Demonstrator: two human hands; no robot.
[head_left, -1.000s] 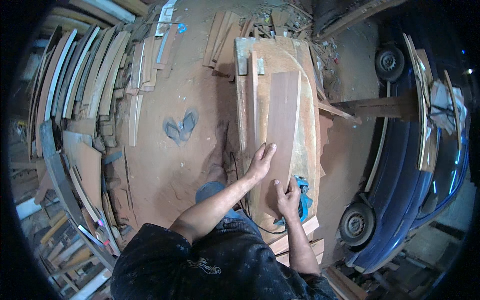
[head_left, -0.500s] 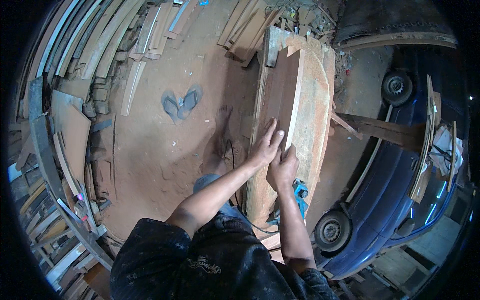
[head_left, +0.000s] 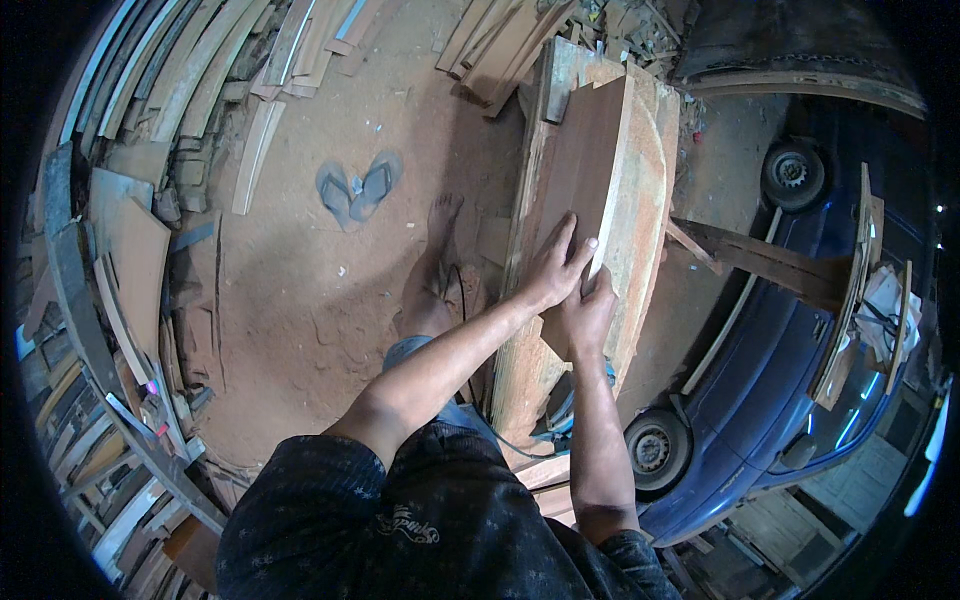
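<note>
We've tipped the plank [head_left: 578,165], flat before, so its edge shows, our left hand [head_left: 556,272] and right hand [head_left: 586,315] gripping it over the bench [head_left: 648,185], pointing just past twelve o'clock.

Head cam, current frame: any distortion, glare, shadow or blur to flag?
Head view: fisheye bend bows the stacked planks at left; corners fall to black. Head view: bright streaks on the blue car; shadow on the floor left of the workbench. Head view: board, left hand and right hand show no obvious blur.
</note>
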